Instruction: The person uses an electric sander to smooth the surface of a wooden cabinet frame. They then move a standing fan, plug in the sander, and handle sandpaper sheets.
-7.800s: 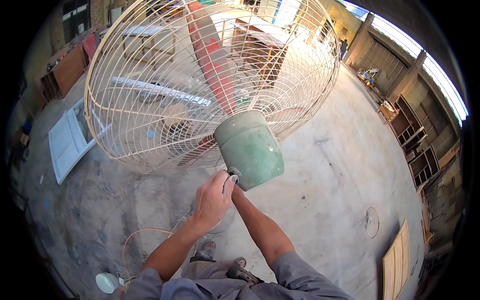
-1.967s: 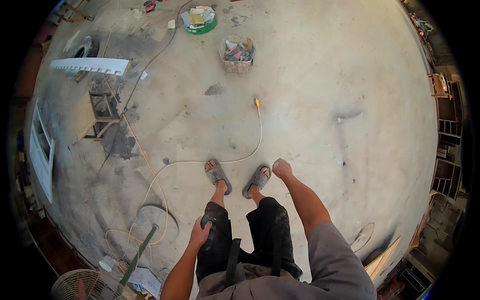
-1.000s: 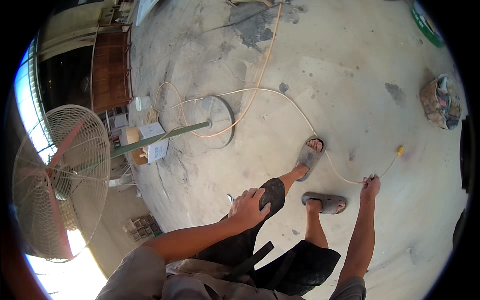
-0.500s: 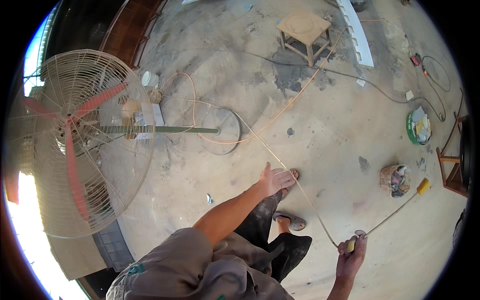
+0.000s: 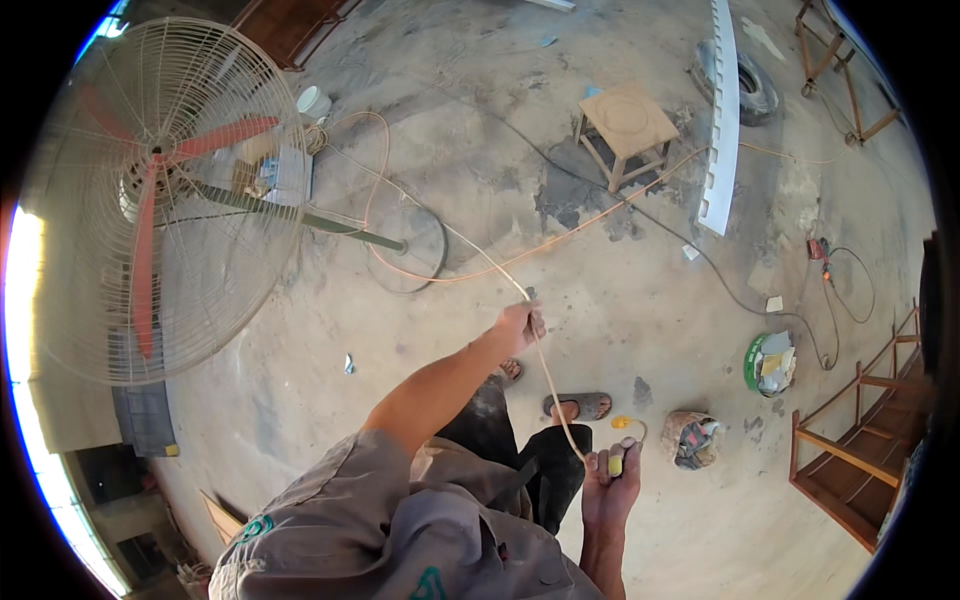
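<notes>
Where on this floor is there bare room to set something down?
Bare concrete lies between the fan and the left hand, and between the wooden stool and the green bucket. It is crowded around the fan's base, where the cord loops, and beside the right hand near the basket.

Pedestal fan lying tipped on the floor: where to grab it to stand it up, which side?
Probably the green pole, just behind the cage. It is the one bare, rigid, hand-sized part; the cage is thin wire and the red blades sit inside it. Come from the near side, away from the cord looped about the round base.
</notes>
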